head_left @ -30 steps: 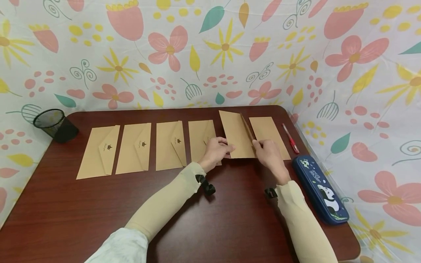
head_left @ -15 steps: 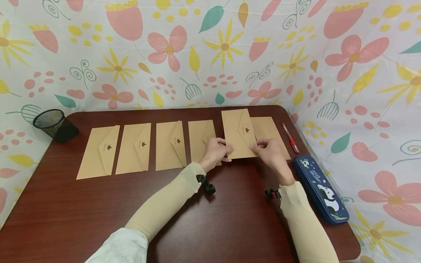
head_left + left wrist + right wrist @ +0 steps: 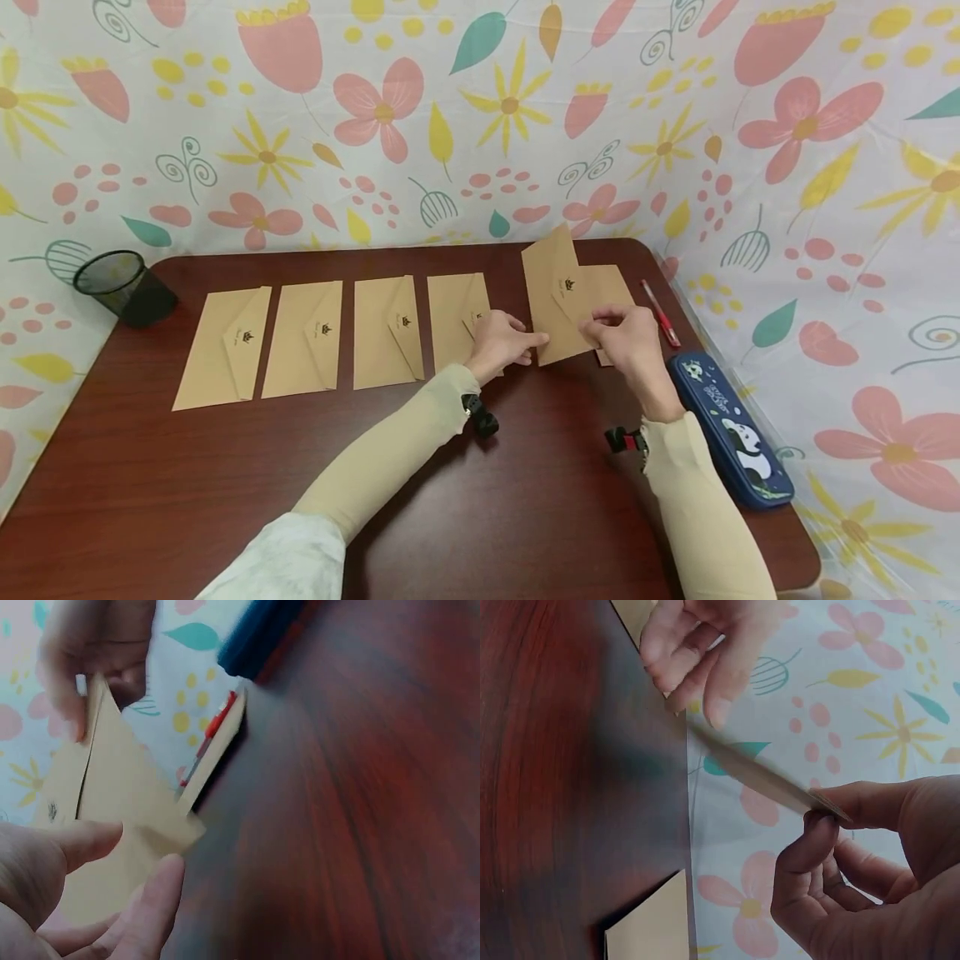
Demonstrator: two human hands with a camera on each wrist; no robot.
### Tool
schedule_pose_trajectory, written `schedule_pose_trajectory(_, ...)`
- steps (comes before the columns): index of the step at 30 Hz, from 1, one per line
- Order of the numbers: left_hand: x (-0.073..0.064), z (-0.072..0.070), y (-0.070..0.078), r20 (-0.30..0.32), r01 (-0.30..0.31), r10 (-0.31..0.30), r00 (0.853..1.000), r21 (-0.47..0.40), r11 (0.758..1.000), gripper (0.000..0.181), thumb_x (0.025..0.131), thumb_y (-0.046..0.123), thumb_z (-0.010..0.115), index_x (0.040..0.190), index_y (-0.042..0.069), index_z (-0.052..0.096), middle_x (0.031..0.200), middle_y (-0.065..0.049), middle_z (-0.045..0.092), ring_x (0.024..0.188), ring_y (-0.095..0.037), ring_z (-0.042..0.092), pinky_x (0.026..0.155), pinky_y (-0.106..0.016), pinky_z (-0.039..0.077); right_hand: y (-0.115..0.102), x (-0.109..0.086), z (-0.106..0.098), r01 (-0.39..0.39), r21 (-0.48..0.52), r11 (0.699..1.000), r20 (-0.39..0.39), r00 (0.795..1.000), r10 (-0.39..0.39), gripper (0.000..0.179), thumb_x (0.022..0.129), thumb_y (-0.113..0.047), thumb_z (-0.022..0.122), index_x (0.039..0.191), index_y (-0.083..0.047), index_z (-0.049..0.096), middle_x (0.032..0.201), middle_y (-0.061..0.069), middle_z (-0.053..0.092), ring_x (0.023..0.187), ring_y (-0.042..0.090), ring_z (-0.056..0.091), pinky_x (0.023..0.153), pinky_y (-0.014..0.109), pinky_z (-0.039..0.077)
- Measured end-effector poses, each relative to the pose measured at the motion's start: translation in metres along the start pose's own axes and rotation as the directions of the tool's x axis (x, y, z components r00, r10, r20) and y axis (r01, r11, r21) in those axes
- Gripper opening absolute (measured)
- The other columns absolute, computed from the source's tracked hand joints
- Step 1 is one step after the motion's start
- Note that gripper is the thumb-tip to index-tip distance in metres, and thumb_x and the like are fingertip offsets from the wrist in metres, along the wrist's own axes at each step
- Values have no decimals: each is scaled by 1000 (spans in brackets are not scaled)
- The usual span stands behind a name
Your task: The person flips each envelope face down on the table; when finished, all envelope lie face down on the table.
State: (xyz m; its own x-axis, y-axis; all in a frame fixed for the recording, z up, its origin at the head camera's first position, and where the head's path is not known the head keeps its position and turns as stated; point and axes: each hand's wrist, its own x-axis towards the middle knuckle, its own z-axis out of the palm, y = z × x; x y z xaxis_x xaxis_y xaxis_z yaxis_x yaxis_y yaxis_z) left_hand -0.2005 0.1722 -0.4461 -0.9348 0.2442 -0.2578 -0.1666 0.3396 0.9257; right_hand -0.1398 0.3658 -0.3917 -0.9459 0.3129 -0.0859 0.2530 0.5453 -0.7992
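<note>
A brown kraft envelope (image 3: 553,304) with a small crown print on its pointed flap is tilted up off the table. My right hand (image 3: 628,340) pinches its near right corner between thumb and fingers, and the right wrist view shows this envelope (image 3: 761,778) nearly edge-on. Beside its left edge is my left hand (image 3: 504,342), thumb and fingers spread apart; whether the thumb touches the paper I cannot tell. Behind the raised one lies another envelope (image 3: 611,287), partly hidden by it and by my right hand. To the left, an envelope (image 3: 452,304) is partly covered by my left hand.
Further left, three flapped envelopes (image 3: 384,333) lie in a row on the dark wooden table (image 3: 525,492). A black mesh pen cup (image 3: 127,287) stands at the back left corner. At the right edge are a red pen (image 3: 662,315) and a blue panda pencil case (image 3: 731,429).
The envelope's flap has folded over, bringing the crown print into view. Since then my right hand has raised and tilted the envelope rightward, and my left fingers have come off its corner.
</note>
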Motion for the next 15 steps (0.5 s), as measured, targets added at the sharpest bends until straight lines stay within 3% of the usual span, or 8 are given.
schedule_pose_trajectory(3,-1,6,8,-5,-73,73,997,6,997,35,93,19,88,118,-2,77,90,-16,84,63,-19,80,65,-33,67,-2,-1,3,12,-37,999,-30,999,-14,32,99,-21,78,123,0,79,107,16,78,84,13,68,67,19,52)
schedule_pose_trajectory(8,-5,15,19,45,-196,204,978,-130,972,31,98,13,81,126,0,77,102,-19,84,74,-24,83,68,-36,68,-3,-3,11,64,-94,994,-66,995,-71,30,99,-22,79,120,-2,81,112,21,80,98,27,69,69,20,49)
schedule_pose_trajectory(15,-7,14,21,27,-222,237,971,-255,941,32,105,21,75,127,-2,77,101,-22,84,79,-34,84,67,-33,68,-6,-3,20,160,18,987,-8,987,-160,25,99,-15,77,116,2,81,99,12,77,86,10,61,67,17,48)
